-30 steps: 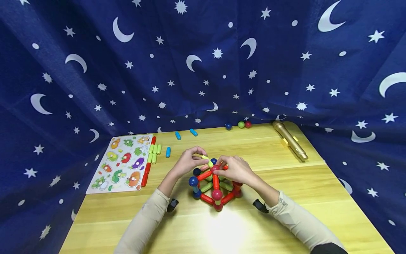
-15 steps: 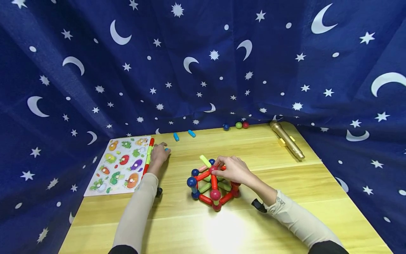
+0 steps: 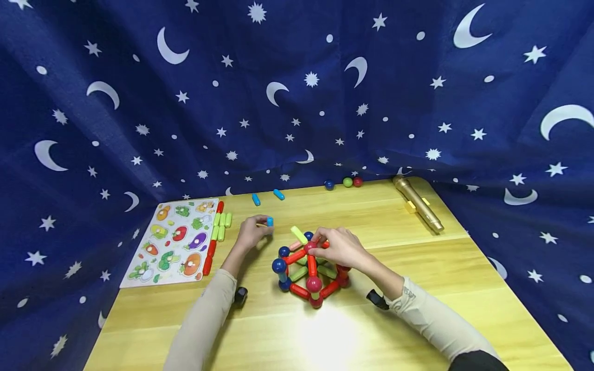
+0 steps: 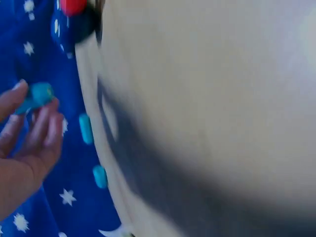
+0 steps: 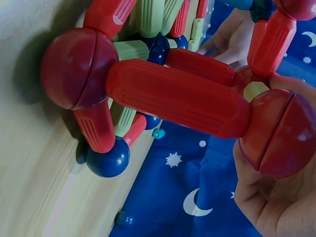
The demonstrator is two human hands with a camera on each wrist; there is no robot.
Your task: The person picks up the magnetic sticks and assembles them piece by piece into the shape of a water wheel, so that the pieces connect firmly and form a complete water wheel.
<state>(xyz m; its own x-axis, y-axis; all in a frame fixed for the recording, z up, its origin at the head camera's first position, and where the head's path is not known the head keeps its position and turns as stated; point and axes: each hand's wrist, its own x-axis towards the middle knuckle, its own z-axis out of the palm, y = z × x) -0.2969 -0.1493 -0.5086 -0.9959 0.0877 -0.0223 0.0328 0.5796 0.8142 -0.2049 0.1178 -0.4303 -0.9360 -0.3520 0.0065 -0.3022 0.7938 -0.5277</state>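
A magnetic stick-and-ball frame stands mid-table, built of red, green and blue parts. My right hand (image 3: 341, 246) holds the red ball (image 3: 310, 248) at its top with thumb and fingertips. In the right wrist view, a large red stick (image 5: 177, 98) and balls of the frame partly cover that hand. A yellow-green stick (image 3: 299, 235) leans up and outward from the top ball's far left side. Left of the frame, my left hand (image 3: 252, 233) is raised and pinches a blue stick (image 4: 40, 94) between thumb and fingers, its end pointing up in the head view.
Two loose blue sticks (image 3: 279, 194) lie near the far edge, with blue, green and red balls (image 3: 347, 182) farther right. A vegetable picture board (image 3: 167, 242) lies at left, red and yellow-green sticks (image 3: 221, 233) along its side. A gold microphone (image 3: 419, 205) rests at back right.
My left hand let go of the yellow-green stick at the frame, reached left, picked up the blue stick and came partway back right. The right hand keeps its hold on the top ball.
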